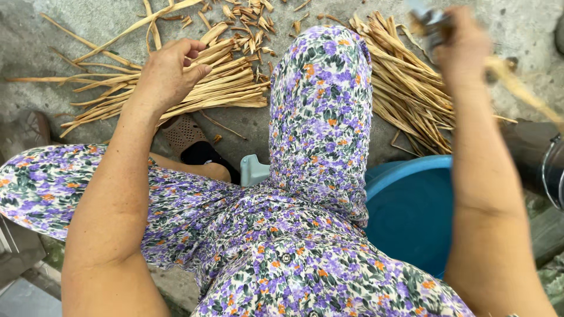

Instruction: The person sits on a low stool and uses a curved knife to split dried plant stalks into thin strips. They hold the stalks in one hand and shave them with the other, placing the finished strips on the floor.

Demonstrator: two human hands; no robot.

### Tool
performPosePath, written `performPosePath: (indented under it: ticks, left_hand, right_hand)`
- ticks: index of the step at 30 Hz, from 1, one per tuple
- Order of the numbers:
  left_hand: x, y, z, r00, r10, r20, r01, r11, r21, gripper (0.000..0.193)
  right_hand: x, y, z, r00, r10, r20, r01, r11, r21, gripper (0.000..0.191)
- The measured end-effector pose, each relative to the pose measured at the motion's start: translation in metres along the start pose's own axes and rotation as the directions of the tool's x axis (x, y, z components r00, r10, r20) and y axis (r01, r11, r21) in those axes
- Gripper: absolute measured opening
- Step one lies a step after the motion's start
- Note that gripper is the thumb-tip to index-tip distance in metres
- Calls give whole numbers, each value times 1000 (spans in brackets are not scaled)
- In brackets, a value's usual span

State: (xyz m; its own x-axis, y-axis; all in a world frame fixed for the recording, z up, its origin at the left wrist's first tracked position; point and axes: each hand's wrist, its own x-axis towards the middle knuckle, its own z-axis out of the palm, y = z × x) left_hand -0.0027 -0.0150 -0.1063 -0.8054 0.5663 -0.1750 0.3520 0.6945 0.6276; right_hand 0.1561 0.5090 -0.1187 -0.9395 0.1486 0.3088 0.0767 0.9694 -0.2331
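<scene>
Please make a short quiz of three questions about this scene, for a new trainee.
1. True or false: the left hand rests on a pile of dry straw-coloured strips on the ground.
2. Which colour is the basin beside the knee? A red, B blue, C white.
3. What does the right hand hold?

Key
1. True.
2. B.
3. A blurred pale strip and a small metallic tool; its kind cannot be told.

Grey concrete floor (529, 29) bears two heaps of dried strips (223, 82), perhaps leaves.
</scene>
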Motion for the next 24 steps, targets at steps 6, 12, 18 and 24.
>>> performPosePath:
  ticks: [6,12,18,24]
  left_hand:
    - [-6,-28,10,991,-133,-17,133,991,3,40]
    - [19,-71,14,969,-129,-209,151,984,95,39]
    - [44,-84,39,918,-356,-176,391,888,243,36]
    - [54,-77,70,872,-487,46,443,828,344,44]
  right_hand:
    - [-6,-60,107,908,395,140,-419,863,281,41]
    - [-4,-92,84,833,306,460,-488,799,352,40]
    - [1,-49,32,895,323,308,-429,810,399,39]
    - [22,-55,-98,911,321,261,-409,791,454,38]
